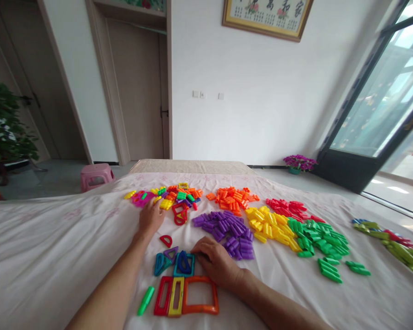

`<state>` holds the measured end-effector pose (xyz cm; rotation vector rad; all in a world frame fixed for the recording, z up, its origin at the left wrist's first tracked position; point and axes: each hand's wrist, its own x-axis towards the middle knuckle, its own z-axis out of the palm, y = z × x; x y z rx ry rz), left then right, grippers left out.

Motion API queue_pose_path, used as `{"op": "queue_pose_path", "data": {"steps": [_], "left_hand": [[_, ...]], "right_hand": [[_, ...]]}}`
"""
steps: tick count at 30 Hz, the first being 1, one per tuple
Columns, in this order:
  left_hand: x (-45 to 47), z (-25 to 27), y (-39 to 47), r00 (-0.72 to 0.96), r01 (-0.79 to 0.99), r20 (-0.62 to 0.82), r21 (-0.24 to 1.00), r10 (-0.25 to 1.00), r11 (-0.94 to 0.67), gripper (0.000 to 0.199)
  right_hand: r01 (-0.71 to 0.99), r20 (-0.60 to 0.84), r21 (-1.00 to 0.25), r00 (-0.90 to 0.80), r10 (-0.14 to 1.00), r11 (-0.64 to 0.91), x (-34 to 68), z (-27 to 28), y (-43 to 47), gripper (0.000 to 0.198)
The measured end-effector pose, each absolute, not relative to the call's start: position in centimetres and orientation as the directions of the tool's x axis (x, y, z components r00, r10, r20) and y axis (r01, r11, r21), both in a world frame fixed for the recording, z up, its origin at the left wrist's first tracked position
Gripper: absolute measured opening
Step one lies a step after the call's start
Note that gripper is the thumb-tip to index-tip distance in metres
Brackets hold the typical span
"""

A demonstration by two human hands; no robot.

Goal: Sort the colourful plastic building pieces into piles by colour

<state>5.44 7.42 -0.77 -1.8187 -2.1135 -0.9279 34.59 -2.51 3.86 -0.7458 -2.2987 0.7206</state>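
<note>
My left hand (151, 214) reaches to the mixed pile of coloured plastic pieces (181, 194). Its fingers are closed at a small yellow plastic piece (157, 199), partly hidden. Nearer to me, my right hand (217, 260) rests with curled fingers at the right edge of a teal square frame tile (193, 265); whatever is under the fingers is hidden. A blue D-shaped tile (183, 262) lies inside that square. Below, a red rectangular frame (160, 295), a yellow one (175, 297) and a large orange square frame (216, 300) lie side by side. A purple triangle tile (171, 253) is left of the teal square.
Purple tubes (224, 229), orange tubes (232, 199), yellow tubes (270, 225), red tubes (289, 208) and green tubes (323, 238) lie in piles on the cloth (278, 284). One green tube (146, 300) lies front left. A pink stool (97, 176) stands beyond the table.
</note>
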Motion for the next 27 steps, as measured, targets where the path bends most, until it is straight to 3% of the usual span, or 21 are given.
{"op": "queue_pose_path", "data": {"steps": [6,14,17,19,22,27], "left_hand": [[6.0,-0.4,7.0,-0.11,0.948,0.547,0.308,0.83,-0.077,0.039],[6.7,0.0,5.9,-0.158,0.883,0.546,0.451,0.823,-0.129,0.035],[7.5,0.3,5.1,-0.229,0.707,0.497,0.676,0.837,-0.208,0.031],[8.6,0.7,4.4,-0.261,0.415,0.384,0.873,0.886,-0.257,0.036],[10.8,1.6,3.4,-0.081,0.139,0.228,0.967,0.97,-0.215,0.041],[14.4,2.7,1.8,0.243,0.1,0.134,0.982,0.961,-0.162,0.037]], "right_hand": [[0.322,0.379,-0.636,-0.661,0.648,0.701,34.7,3.8,-2.4,0.025],[0.3,0.394,-0.636,-0.666,0.634,0.711,34.8,3.4,-2.2,0.026],[0.316,0.388,-0.66,-0.634,0.669,0.682,34.9,2.8,-2.0,0.03],[0.324,0.381,-0.71,-0.571,0.727,0.626,34.9,2.3,-1.8,0.04],[0.288,0.362,-0.803,-0.458,0.812,0.521,34.9,1.5,-1.5,0.055],[0.167,0.395,-0.866,-0.35,0.849,0.472,35.2,1.2,-1.3,0.055]]}}
